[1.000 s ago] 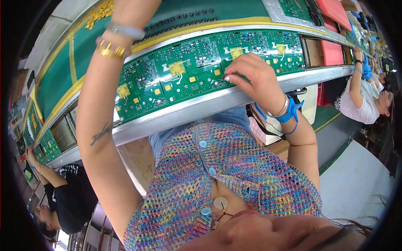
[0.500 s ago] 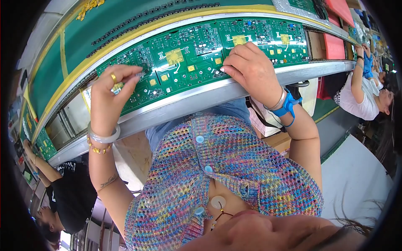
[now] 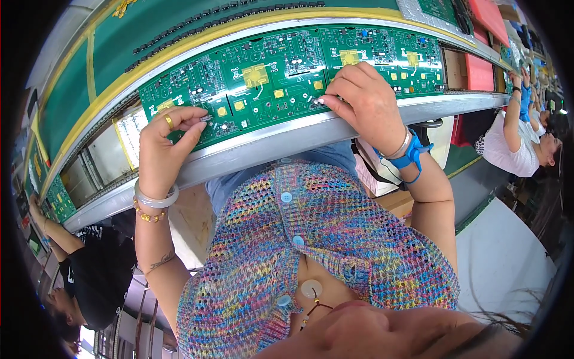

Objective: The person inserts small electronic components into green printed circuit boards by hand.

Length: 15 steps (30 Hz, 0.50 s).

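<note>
Long green circuit boards (image 3: 281,78) with yellow pads and many small parts lie in a metal-edged conveyor track before me. Over the left part of the boards, my left hand (image 3: 164,140) is closed in a pinch. A small greyish electronic component (image 3: 205,119) shows at its fingertips, low against the board. My right hand (image 3: 368,107) bends over the boards' near edge, thumb and forefinger pinched together close to the surface beside small white parts. What those fingers hold, if anything, is too small to make out. A blue strap (image 3: 412,152) circles my right wrist.
The metal rail (image 3: 269,139) runs along the near side. Behind the boards, rows of black components (image 3: 239,21) lie on a green surface edged with yellow tape. Red blocks (image 3: 479,72) stand at far right. Other people (image 3: 101,275) sit along the line on both sides.
The circuit boards have shifted slightly right along the track. My left hand has moved right and a little nearer, its fingertips now down at the board. My right hand has drifted slightly right with the boards.
</note>
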Motion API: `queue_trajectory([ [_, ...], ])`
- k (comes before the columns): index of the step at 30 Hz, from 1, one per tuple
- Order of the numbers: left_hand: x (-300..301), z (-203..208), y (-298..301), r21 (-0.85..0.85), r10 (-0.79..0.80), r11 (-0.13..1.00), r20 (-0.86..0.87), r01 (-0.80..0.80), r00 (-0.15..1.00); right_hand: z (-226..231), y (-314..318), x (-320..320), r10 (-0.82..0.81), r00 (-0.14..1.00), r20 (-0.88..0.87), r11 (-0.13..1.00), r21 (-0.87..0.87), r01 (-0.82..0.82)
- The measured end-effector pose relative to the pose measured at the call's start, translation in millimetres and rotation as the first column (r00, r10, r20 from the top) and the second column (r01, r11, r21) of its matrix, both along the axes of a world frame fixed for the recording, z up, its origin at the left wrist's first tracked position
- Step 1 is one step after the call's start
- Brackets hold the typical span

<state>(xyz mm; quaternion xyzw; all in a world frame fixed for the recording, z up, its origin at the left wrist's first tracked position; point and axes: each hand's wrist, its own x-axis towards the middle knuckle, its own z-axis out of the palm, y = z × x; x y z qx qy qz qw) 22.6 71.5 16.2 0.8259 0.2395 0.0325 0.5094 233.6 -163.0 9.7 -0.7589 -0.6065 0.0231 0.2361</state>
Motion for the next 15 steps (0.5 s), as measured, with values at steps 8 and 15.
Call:
queue_trajectory([
  [8,0.9,-2.8,-1.8,-0.017,0.027,1.0,0.014,-0.027,1.0,-3.1,0.4,6.6,0.012,0.999,-0.032,1.0,0.013,-0.011],
  [15,1.2,-3.8,-1.8,-0.003,0.017,1.0,0.017,-0.017,1.0,2.8,-0.7,16.8,0.018,0.991,-0.132,1.0,0.011,-0.016],
])
